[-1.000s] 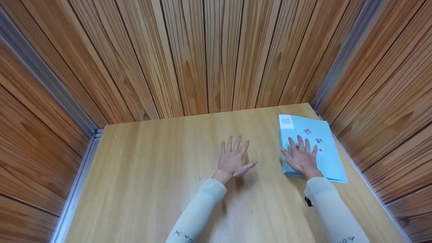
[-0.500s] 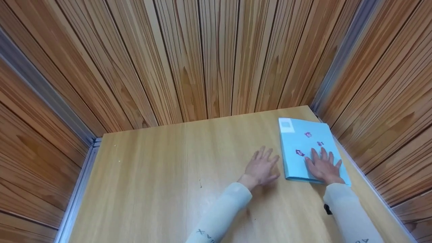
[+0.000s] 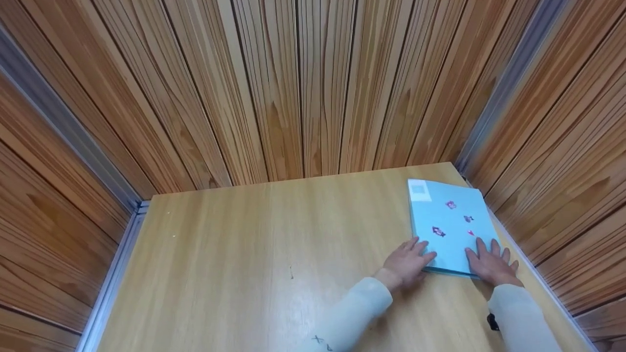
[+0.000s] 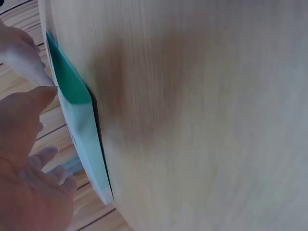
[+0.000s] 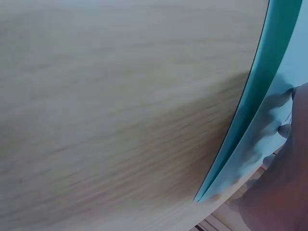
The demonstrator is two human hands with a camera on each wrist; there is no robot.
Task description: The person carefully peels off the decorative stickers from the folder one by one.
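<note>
A light blue folder (image 3: 455, 215) lies closed at the right side of the table, with a white label in its top left corner and several small pink and purple stickers on the cover. My left hand (image 3: 405, 261) is at its lower left corner, fingertips over the cover's edge. At the lower right corner, my right hand (image 3: 493, 264) has its fingers spread over the cover. The left wrist view shows the folder's spine (image 4: 86, 134) facing the left hand (image 4: 33, 178). In the right wrist view, the folder's lower edge (image 5: 255, 91) gapes between its covers, beneath the right hand (image 5: 284, 168).
The wooden table (image 3: 234, 254) extends far to the left. Wood-plank panels (image 3: 303, 88) enclose it at the back and both sides, with a grey metal rail (image 3: 110, 278) along the left edge. The folder's right side is near the table's right edge.
My left hand has moved right from the middle of the table to the folder's lower left corner. My right hand has shifted right and nearer me, uncovering stickers.
</note>
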